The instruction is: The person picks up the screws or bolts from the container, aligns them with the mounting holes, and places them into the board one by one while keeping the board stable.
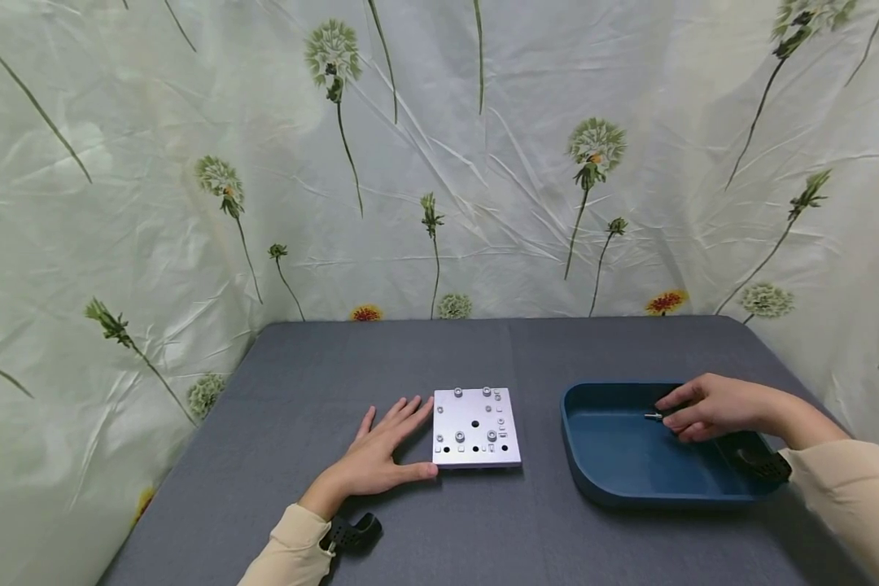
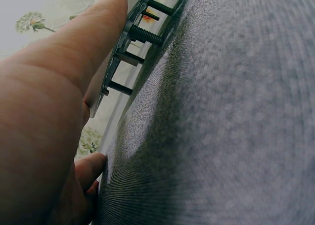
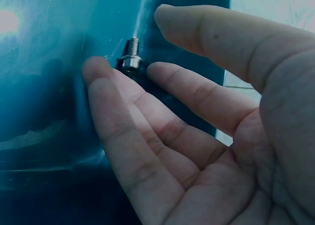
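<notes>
A silver square plate (image 1: 465,415) with holes and several screw heads lies on the table. In the left wrist view, threaded screw shanks (image 2: 145,35) stick out beneath it. My left hand (image 1: 377,456) is spread at the plate's left side, its thumb by the near left corner and its fingers fairly straight. Inside the blue tray (image 1: 608,480) is a small metal screw (image 3: 132,55). Around it reaches my right hand (image 1: 718,411), fingers bent loosely. In the right wrist view the thumb stands apart from the screw, and the other fingertips are beside its head.
A dark grey cloth covers the table (image 1: 373,358). Behind it hangs a pale curtain (image 1: 498,203) printed with dandelions. Black straps (image 1: 355,533) sit at both wrists. The tray's raised rim surrounds the right hand's area.
</notes>
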Demonstrator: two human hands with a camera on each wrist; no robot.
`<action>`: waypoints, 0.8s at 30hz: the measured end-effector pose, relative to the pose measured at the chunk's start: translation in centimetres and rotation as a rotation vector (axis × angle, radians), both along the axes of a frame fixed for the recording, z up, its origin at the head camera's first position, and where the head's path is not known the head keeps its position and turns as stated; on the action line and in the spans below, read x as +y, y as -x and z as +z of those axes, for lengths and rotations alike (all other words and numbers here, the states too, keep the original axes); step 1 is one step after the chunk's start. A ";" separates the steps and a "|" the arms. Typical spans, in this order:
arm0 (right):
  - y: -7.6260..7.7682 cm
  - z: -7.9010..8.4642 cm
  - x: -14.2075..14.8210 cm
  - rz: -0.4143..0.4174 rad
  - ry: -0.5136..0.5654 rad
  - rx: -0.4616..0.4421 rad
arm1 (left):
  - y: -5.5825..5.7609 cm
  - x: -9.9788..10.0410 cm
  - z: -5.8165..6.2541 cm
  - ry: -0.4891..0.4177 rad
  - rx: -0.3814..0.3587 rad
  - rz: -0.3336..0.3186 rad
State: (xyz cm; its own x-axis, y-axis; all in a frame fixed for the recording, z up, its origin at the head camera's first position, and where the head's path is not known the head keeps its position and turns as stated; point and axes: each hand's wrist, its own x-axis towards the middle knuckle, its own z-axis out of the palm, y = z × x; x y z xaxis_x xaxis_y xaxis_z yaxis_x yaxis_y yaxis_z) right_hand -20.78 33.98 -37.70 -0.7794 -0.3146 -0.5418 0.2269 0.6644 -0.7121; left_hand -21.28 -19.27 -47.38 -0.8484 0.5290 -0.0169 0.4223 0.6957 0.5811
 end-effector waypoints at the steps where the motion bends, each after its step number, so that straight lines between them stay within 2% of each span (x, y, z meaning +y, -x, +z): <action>1: 0.0 -0.1 0.0 -0.010 -0.003 0.000 | 0.0 0.0 0.0 -0.001 0.001 0.001; 11: 0.1 -1.2 -0.2 -0.027 -0.022 0.035 | 0.0 0.0 0.0 -0.007 0.000 0.000; 18: 0.6 -1.6 -1.1 -0.002 -0.030 0.074 | -0.2 0.0 0.2 0.000 -0.002 0.008; 24: 0.8 -1.9 -1.7 -0.012 -0.052 0.066 | -0.2 0.1 0.3 0.000 -0.009 0.012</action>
State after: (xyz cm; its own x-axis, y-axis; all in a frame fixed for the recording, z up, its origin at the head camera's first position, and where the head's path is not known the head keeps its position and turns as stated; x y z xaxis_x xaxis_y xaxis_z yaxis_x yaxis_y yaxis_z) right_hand -21.55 32.33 -39.64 -0.8174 -0.2776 -0.5048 0.1891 0.6983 -0.6903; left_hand -21.09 -19.20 -47.07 -0.8545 0.5189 -0.0243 0.4087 0.7004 0.5852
